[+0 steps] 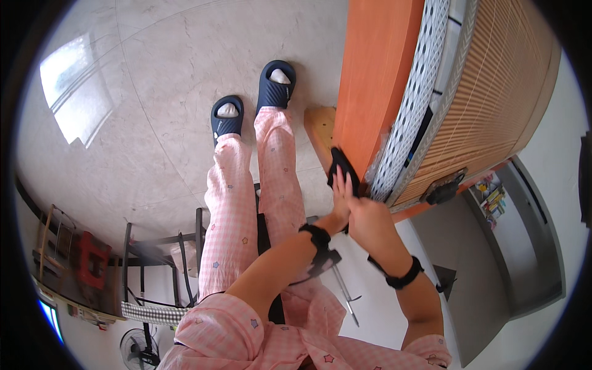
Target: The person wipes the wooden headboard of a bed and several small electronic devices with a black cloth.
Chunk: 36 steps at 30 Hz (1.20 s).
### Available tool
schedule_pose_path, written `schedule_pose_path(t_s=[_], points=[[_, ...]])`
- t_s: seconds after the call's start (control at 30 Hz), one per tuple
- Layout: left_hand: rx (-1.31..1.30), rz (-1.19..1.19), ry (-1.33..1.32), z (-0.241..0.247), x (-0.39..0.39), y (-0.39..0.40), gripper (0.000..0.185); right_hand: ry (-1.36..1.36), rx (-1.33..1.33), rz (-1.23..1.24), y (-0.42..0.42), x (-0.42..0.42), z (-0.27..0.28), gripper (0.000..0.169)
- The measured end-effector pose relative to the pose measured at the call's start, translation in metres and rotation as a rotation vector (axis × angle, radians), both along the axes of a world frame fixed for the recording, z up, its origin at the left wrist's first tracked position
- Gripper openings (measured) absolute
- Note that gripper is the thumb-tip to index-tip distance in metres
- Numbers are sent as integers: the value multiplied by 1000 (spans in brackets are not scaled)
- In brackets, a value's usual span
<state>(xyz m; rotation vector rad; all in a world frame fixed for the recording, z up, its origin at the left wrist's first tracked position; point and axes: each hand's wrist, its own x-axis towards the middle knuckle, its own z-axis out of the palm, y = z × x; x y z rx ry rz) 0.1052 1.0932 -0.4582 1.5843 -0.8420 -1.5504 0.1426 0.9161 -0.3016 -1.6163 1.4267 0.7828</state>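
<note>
A curved, flat black item, of a kind I cannot tell, stands out beyond my hands beside an orange wooden panel. Across its lower part lie the straight fingers of my left hand. Just right of them, touching or overlapping the left, is my right hand, its fingers bent and mostly hidden. Whether either hand grips the black item is unclear. Both wrists wear black straps.
Right of the panel are white perforated trim and a ribbed tan surface. A wooden piece is on the floor beside the panel. At lower left are a dark metal frame, a red stool and a fan. A grey shelf unit is at right.
</note>
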Motion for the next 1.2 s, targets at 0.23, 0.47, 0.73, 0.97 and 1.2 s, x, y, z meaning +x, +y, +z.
schedule_pose_path(t_s=[0.23, 0.47, 0.73, 0.97, 1.2], points=[[247, -21, 68, 73, 36, -121, 62, -42, -422, -282, -26, 12, 63, 17], [115, 36, 188, 21, 51, -165, 66, -95, -503, -365, -36, 30, 15, 14], [-63, 84, 139, -63, 49, -163, 61, -160, -613, -400, 3, 17, -45, 18], [-72, 119, 216, -81, 30, -79, 50, -57, -471, -433, 58, 7, -66, 17], [21, 43, 184, -63, 6, 22, 56, -49, -355, -400, 117, -11, -44, 13]])
